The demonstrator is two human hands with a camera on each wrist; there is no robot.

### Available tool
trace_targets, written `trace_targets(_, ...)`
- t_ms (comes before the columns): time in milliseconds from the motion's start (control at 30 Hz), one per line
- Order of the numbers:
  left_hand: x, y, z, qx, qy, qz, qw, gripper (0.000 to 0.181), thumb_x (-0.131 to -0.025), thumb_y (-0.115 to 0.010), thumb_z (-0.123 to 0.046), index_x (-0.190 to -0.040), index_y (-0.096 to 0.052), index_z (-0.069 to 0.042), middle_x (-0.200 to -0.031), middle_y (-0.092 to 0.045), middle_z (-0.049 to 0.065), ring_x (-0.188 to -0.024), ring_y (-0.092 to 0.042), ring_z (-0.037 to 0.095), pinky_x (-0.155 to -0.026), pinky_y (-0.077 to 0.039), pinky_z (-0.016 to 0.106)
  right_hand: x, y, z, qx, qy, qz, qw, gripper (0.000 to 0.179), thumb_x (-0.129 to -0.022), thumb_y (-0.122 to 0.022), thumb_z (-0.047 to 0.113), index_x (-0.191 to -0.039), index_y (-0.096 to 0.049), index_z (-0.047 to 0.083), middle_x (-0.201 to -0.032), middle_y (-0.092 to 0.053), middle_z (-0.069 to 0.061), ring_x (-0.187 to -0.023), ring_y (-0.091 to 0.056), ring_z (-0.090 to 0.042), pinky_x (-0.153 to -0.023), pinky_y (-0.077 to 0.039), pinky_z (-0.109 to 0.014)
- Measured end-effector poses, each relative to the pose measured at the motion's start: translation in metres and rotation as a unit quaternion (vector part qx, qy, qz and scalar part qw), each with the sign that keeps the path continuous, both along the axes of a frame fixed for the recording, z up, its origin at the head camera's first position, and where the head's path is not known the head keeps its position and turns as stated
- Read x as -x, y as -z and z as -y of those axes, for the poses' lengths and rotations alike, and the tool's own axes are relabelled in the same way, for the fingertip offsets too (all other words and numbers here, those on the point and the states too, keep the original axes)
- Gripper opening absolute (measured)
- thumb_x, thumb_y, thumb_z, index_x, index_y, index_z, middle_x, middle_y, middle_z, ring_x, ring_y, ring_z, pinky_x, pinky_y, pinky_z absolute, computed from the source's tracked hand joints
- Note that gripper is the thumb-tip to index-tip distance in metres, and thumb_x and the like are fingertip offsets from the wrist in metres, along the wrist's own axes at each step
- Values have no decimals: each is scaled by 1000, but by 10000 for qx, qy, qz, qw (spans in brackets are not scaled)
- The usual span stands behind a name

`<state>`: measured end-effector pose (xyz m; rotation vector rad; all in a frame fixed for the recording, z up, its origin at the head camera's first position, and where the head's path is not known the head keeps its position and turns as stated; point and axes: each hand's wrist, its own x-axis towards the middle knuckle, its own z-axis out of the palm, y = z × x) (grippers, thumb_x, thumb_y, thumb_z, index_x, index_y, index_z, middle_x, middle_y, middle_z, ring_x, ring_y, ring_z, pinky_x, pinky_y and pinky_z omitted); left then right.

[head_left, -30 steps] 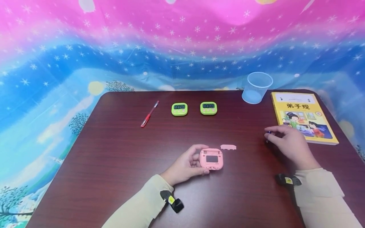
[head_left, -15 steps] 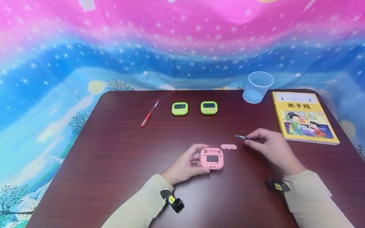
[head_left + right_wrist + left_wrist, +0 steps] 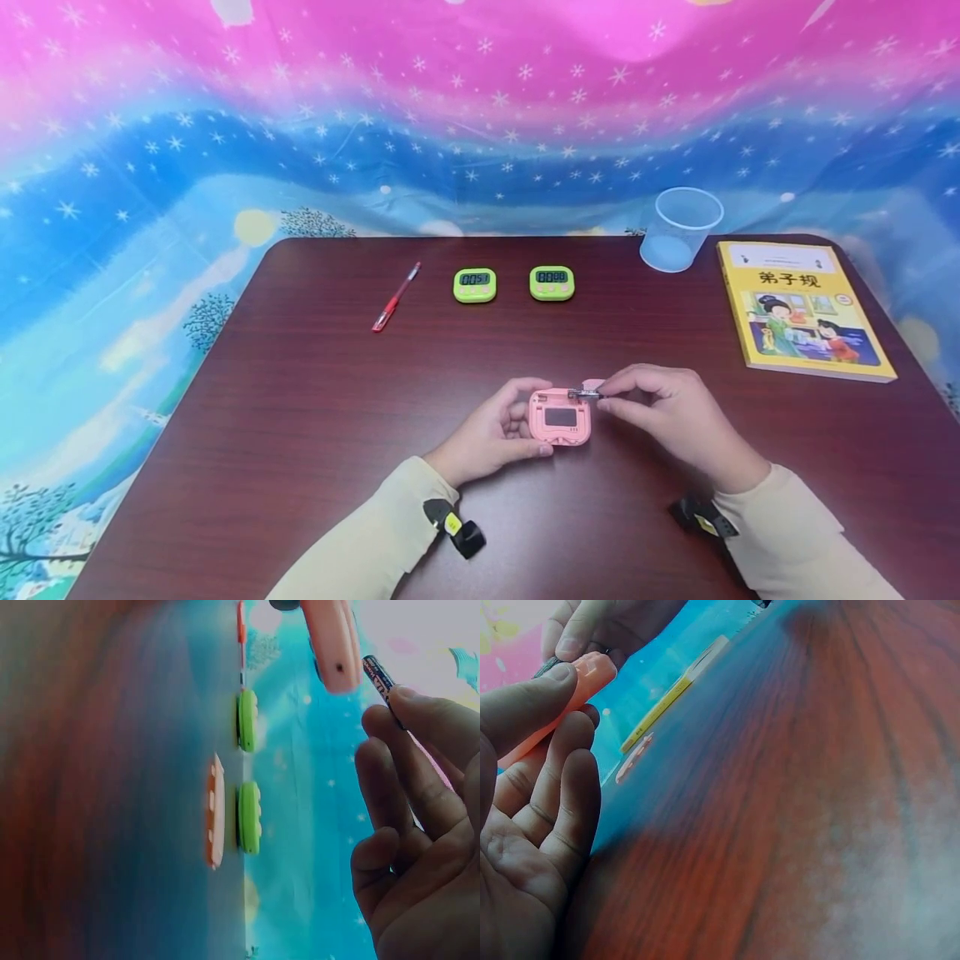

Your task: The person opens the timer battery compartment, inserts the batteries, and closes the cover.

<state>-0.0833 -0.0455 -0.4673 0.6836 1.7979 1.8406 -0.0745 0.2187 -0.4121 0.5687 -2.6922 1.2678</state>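
My left hand (image 3: pixel 487 433) grips a pink digital timer (image 3: pixel 560 436) by its left side, thumb below and forefinger above. The timer's back faces up, with its battery compartment uncovered along the top edge. Between thumb and forefinger my right hand (image 3: pixel 678 421) pinches a small dark battery (image 3: pixel 380 678). In the head view the battery's far end lies over the timer's upper right corner; whether it touches is unclear. Behind the right fingertips lies the pink battery cover (image 3: pixel 216 812), partly hidden in the head view and lying flat on the table in the right wrist view.
Two green timers (image 3: pixel 475 286) stand in a row toward the back, with a red pen (image 3: pixel 397 297) to their left. A clear plastic cup (image 3: pixel 681 230) is at the back right beside a yellow book (image 3: pixel 810 312). Patterned cloth (image 3: pixel 480 117) hangs behind the dark table (image 3: pixel 300 400).
My right hand has come left from beside the book, bringing the battery to the pink timer's upper right corner. The left hand keeps its grip on the timer, nearly still.
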Motion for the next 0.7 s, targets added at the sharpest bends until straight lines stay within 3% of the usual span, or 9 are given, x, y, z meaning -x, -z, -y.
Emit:
trace_targets(100,0,0,0,-38,42,-1,10000,74,-85,-76,6,-147,-38,-10,-118,-70,17,-92,-70,19,-83,-60,30,-1,3,4,4,-191,-89,9998,25,-80,-86,11,-99,-79,25,-97,-73,16,-91,-66,-3,-82,-50,-12)
trace_targets(300,0,0,0,-3,44,-13,10000,74,-86,-76,5,-147,-37,-10,-117,-70,16,-92,-70,21,-83,-60,31,1,9,5,50,-254,-12,9997,31,-83,-85,19,-113,-76,18,-94,-68,16,-79,-59,-7,-67,-52,-21)
trace_targets(700,-1,-1,1,-151,123,-63,9998,74,-85,-75,8,-147,-38,-7,-113,-70,20,-88,-69,17,-80,-60,27,2,14,5,-41,-113,711,9974,18,-90,-77,30,-108,-78,26,-105,-71,17,-101,-63,-5,-90,-54,-30)
